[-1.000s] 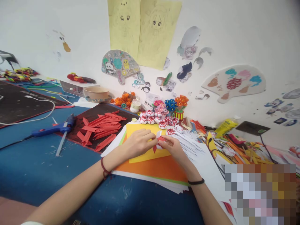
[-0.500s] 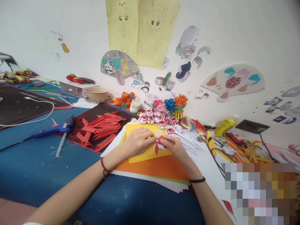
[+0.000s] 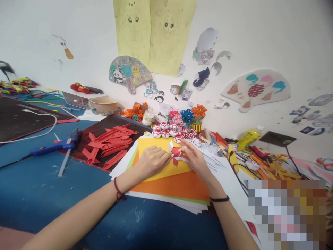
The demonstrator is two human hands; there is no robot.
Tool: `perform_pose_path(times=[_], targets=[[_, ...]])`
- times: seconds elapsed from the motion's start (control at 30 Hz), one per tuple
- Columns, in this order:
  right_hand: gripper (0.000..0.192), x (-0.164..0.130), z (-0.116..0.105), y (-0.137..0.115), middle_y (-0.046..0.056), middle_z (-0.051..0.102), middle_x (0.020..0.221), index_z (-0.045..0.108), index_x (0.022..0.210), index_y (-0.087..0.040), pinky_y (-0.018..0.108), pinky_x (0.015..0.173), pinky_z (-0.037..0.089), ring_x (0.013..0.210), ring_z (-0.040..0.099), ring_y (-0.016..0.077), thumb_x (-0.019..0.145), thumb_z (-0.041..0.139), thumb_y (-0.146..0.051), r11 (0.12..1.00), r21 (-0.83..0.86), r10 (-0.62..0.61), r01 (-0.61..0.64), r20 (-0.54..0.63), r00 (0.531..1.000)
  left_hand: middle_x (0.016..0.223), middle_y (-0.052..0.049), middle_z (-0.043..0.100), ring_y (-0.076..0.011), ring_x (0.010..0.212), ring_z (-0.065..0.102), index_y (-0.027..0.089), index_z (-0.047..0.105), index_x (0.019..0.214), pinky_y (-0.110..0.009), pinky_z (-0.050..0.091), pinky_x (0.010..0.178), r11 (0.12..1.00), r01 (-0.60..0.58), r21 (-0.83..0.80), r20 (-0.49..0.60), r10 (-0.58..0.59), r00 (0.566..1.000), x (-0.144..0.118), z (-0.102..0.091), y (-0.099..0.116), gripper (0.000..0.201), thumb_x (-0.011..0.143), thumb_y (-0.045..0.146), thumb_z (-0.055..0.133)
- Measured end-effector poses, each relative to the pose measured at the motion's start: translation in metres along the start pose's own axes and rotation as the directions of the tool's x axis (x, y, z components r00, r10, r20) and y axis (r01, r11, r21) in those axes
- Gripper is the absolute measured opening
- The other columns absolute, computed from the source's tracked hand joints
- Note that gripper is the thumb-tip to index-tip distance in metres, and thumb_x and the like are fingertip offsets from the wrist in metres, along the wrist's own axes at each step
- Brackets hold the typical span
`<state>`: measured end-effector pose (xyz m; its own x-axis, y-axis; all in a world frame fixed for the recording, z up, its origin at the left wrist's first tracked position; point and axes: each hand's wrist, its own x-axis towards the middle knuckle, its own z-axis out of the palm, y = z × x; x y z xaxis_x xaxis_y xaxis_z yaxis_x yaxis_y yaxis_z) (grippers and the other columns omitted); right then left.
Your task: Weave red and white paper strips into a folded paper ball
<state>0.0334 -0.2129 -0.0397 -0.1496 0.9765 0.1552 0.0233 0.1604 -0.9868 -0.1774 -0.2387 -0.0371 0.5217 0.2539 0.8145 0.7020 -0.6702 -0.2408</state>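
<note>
Between my two hands is a red and white folded paper piece [image 3: 177,152], held up over the yellow sheet. My left hand [image 3: 154,160] is closed, its fingertips pinching the piece's left side. My right hand [image 3: 195,159] grips the right side between thumb and fingers, with the forefinger stretched along the top. Part of the piece is hidden by the fingers. Just behind it sit several finished red and white paper flowers [image 3: 164,133]. Under my hands lies a yellow sheet [image 3: 148,142] on top of an orange sheet [image 3: 171,185] and other paper.
Folded red strips [image 3: 114,140] lie on a dark mat to the left, beside a blue glue gun [image 3: 53,147]. White paper strips [image 3: 212,158] lie right of my hands. A bowl [image 3: 105,104] and bead-like flowers [image 3: 199,113] stand by the wall. Coloured scraps [image 3: 270,163] crowd the right.
The paper piece has been turned, so more of its red face shows. My right fingers have straightened and lifted along its top. The left hand has shifted slightly left and down.
</note>
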Motion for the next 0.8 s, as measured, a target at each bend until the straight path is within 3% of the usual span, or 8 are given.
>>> perform_pose_path(times=[0.13, 0.23, 0.33, 0.43, 0.57, 0.7, 0.73, 0.8], targets=[[0.049, 0.001, -0.003, 0.001, 0.007, 0.061, 0.133, 0.064, 0.126, -0.026, 0.033, 0.088, 0.052, 0.1, 0.064, 0.0195, 0.082, 0.069, -0.048, 0.995, -0.087, -0.04, 0.04, 0.004, 0.999, 0.051, 0.003, 0.051, -0.0098, 0.047, 0.046, 0.017, 0.049, 0.06, -0.028, 0.028, 0.053, 0.998, 0.021, 0.052, -0.052, -0.018, 0.998, -0.003, 0.005, 0.001, 0.035, 0.094, 0.016, 0.053], [0.061, -0.001, -0.002, 0.001, 0.008, 0.059, 0.132, 0.059, 0.131, -0.027, 0.036, 0.089, 0.05, 0.102, 0.061, 0.0216, 0.075, 0.077, -0.046, 0.977, -0.189, -0.094, 0.102, 0.051, 0.994, 0.051, 0.003, 0.052, -0.01, 0.046, 0.046, 0.017, 0.05, 0.06, -0.028, 0.028, 0.052, 0.996, 0.078, 0.045, -0.064, -0.075, 0.995, -0.006, 0.008, 0.001, 0.036, 0.095, 0.019, 0.053], [0.067, -0.003, -0.001, -0.001, 0.007, 0.058, 0.124, 0.059, 0.125, -0.027, 0.038, 0.09, 0.048, 0.103, 0.057, 0.0237, 0.065, 0.086, -0.04, 0.873, -0.385, -0.312, 0.3, 0.032, 0.95, 0.052, 0.001, 0.055, -0.0104, 0.047, 0.048, 0.017, 0.055, 0.061, -0.027, 0.027, 0.052, 0.982, 0.188, -0.014, -0.037, -0.188, 0.981, -0.009, 0.011, 0.001, 0.034, 0.095, 0.023, 0.054], [0.052, -0.005, -0.002, -0.006, 0.006, 0.059, 0.107, 0.064, 0.109, -0.026, 0.036, 0.084, 0.047, 0.094, 0.055, 0.023, 0.065, 0.088, -0.037, 0.735, -0.484, -0.494, 0.475, 0.099, 0.864, 0.053, 0.001, 0.058, -0.01, 0.048, 0.05, 0.015, 0.062, 0.066, -0.024, 0.028, 0.052, 0.934, 0.333, -0.127, 0.007, -0.335, 0.942, -0.012, 0.013, 0.002, 0.033, 0.095, 0.028, 0.054], [0.019, -0.004, -0.004, -0.006, 0.004, 0.063, 0.091, 0.068, 0.092, -0.025, 0.034, 0.075, 0.046, 0.086, 0.058, 0.0217, 0.079, 0.078, -0.035, 0.631, -0.532, -0.53, 0.565, 0.237, 0.815, 0.06, 0.0, 0.066, -0.0093, 0.051, 0.054, 0.017, 0.071, 0.076, -0.023, 0.032, 0.055, 0.825, 0.505, -0.254, 0.116, -0.493, 0.862, -0.013, 0.015, 0.003, 0.03, 0.096, 0.033, 0.056], [0.005, -0.003, -0.004, 0.002, 0.003, 0.066, 0.081, 0.07, 0.09, -0.022, 0.034, 0.072, 0.046, 0.078, 0.06, 0.0201, 0.088, 0.07, -0.027, 0.502, -0.601, -0.595, 0.622, 0.282, 0.752, 0.07, -0.001, 0.072, -0.0118, 0.058, 0.061, 0.02, 0.074, 0.083, -0.024, 0.036, 0.057, 0.735, 0.621, -0.272, 0.286, -0.555, 0.782, -0.011, 0.015, -0.001, 0.03, 0.096, 0.039, 0.055], [0.003, -0.003, -0.004, 0.004, 0.003, 0.066, 0.08, 0.07, 0.09, -0.022, 0.033, 0.071, 0.047, 0.076, 0.061, 0.0198, 0.088, 0.069, -0.025, 0.48, -0.608, -0.612, 0.633, 0.285, 0.738, 0.073, -0.001, 0.073, -0.0128, 0.061, 0.062, 0.021, 0.074, 0.085, -0.024, 0.037, 0.059, 0.738, 0.621, -0.264, 0.314, -0.543, 0.779, -0.01, 0.014, -0.003, 0.029, 0.096, 0.039, 0.055], [0.003, -0.004, -0.002, 0.006, 0.003, 0.066, 0.078, 0.07, 0.09, -0.021, 0.032, 0.068, 0.046, 0.073, 0.06, 0.019, 0.089, 0.068, -0.023, 0.451, -0.621, -0.636, 0.641, 0.28, 0.719, 0.088, -0.003, 0.074, -0.0162, 0.074, 0.065, 0.021, 0.072, 0.095, -0.026, 0.041, 0.066, 0.794, 0.558, -0.241, 0.309, -0.483, 0.82, -0.006, 0.01, -0.007, 0.024, 0.096, 0.039, 0.055]])
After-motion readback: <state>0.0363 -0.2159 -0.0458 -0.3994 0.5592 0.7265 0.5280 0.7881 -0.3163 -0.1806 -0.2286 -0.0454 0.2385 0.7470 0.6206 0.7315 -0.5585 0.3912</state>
